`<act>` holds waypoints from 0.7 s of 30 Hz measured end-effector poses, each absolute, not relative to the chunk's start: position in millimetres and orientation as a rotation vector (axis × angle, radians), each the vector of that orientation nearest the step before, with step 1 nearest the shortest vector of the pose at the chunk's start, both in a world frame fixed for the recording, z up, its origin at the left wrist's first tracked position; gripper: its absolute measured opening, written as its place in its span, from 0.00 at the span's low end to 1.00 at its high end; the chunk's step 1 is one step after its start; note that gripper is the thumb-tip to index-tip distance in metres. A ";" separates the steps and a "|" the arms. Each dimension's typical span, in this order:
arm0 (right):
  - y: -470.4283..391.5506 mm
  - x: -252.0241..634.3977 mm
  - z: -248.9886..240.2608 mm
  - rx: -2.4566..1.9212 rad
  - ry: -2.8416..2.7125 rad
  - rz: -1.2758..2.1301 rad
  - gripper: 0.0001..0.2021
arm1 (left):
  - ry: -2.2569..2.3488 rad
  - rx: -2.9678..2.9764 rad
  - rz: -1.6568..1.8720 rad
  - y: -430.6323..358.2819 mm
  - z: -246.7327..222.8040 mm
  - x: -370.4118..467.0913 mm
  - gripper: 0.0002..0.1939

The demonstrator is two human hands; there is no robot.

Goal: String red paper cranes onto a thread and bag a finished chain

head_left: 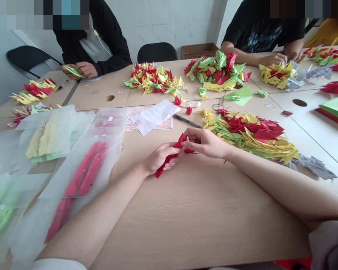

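A bundle of folded red paper [169,160] is held above the table's middle, tilted with its pointed tip up and to the right. My left hand [161,157] has its fingers wrapped round the lower part. Close to the upper end, my right hand [199,143] is closed in a pinch, with a thin dark string near its fingertips. What exactly the pinch holds is too small to tell. Just right of the right hand lies a long pile of folded red, yellow and green paper [250,135].
Clear plastic bags [101,127] with red, yellow and green pieces cover the table's left. Beyond the hands are white paper [155,117], a black pen [187,120] and colourful paper piles [152,78]. Two people's hands work across the table [233,210]. Green sheets [336,108] lie at right.
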State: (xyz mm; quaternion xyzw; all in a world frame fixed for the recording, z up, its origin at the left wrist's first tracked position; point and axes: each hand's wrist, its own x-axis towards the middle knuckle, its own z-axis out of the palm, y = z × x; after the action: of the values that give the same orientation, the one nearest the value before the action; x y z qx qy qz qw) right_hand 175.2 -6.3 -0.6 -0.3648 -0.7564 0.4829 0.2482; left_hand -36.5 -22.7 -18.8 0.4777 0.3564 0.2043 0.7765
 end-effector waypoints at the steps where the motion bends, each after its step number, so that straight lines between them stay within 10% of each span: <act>1: -6.3 175.2 -0.5 -1.000 -2.066 1.308 0.14 | 0.780 1.036 0.447 -23.1 -18.1 -36.1 0.09; 21: -7.6 173.5 -2.9 -1.008 -2.018 1.339 0.15 | 0.726 1.046 0.448 -21.9 -20.0 -36.9 0.11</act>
State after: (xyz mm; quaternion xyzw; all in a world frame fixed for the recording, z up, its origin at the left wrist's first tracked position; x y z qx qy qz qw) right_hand 173.5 -7.6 -2.9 -0.3714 -0.7435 0.4935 0.2563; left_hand -36.9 -21.9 -20.0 0.4842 0.3362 0.2072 0.7808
